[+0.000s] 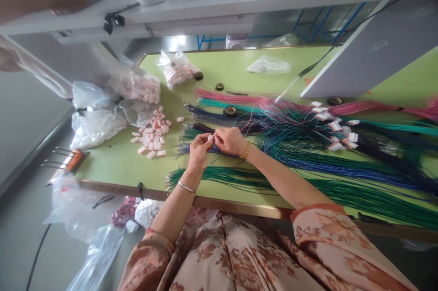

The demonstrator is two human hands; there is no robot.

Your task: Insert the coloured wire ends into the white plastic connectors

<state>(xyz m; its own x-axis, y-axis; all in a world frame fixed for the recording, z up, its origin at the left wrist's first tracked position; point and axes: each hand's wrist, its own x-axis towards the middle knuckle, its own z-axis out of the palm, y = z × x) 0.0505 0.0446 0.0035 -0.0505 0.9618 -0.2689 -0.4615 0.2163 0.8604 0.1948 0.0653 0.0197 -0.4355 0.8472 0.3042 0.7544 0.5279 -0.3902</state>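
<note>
Over the green table, my left hand (200,149) pinches a small pale pink connector (210,137). My right hand (231,141) meets it from the right, fingers closed at the connector; a thin wire seems to run there, but its end is hidden by the fingers. Beneath and right of my hands lie long bundles of green wires (328,190), blue wires (318,167) and pink wires (232,96). Loose pink and white connectors (153,136) form a pile to the left. White connectors with wires (335,127) are clustered at the right.
Bags of connectors (176,70) and white bags (92,122) stand at the left and back. A roll of black tape (230,111) lies behind my hands. A raised shelf (205,6) crosses the back; its panel (372,49) stands at right. The table edge (239,204) is near my body.
</note>
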